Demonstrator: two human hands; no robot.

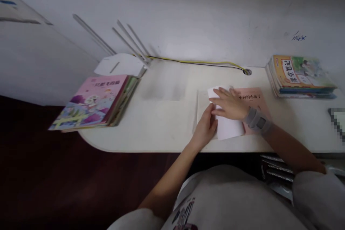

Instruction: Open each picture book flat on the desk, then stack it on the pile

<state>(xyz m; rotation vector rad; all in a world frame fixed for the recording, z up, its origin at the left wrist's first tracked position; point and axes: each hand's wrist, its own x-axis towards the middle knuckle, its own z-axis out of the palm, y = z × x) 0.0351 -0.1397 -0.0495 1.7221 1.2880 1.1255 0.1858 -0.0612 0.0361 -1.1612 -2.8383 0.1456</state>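
Note:
A thin pink book (253, 99) with printed characters lies on the white desk (151, 122) in front of me. A white sheet (229, 127) lies over its left part. My right hand (229, 105), with a grey band on the wrist, lies flat on the sheet with fingers spread. My left hand (206, 127) touches the sheet's left edge, fingers curled against it.
A stack of picture books (97, 102) with a pink cover on top sits at the desk's left end. Another book stack (300, 76) rests at the right back. A white router (121, 64) with several antennas stands by the wall, a yellow cable (194, 62) running right.

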